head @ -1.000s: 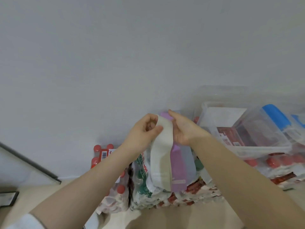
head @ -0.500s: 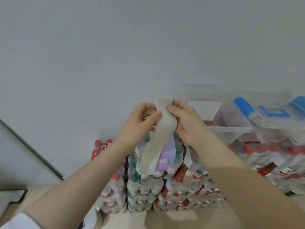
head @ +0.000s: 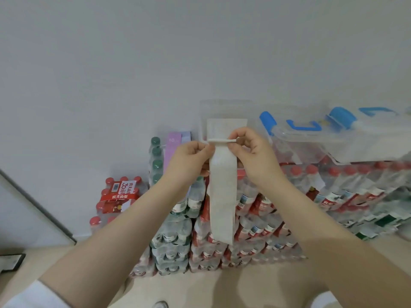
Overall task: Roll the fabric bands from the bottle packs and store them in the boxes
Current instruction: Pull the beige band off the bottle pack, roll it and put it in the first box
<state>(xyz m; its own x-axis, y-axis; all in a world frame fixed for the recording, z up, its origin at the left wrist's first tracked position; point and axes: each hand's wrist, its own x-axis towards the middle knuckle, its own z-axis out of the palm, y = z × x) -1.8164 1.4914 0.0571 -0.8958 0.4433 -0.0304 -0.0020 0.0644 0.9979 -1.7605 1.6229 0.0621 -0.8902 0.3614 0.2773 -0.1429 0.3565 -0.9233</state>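
A long off-white fabric band (head: pixel 222 192) hangs straight down in front of the stacked bottle packs (head: pixel 255 218). My left hand (head: pixel 189 161) pinches its top edge at the left and my right hand (head: pixel 251 154) pinches it at the right, holding the top fold flat between them. Behind the hands a clear storage box (head: pixel 213 112) rests on the packs. A purple band (head: pixel 174 145) lies draped over the green-capped pack at the left.
Clear boxes with blue latches (head: pixel 333 134) sit on the packs at the right. A red-capped pack with a red label (head: pixel 120 196) stands at the left by the wall. The beige floor (head: pixel 211 290) lies below. A dark frame (head: pixel 11 261) lies at the lower left.
Both hands lifted the white band clear of the packs and pulled it taut; it now hangs straight with its top edge folded over between the fingers. The view has tilted down.
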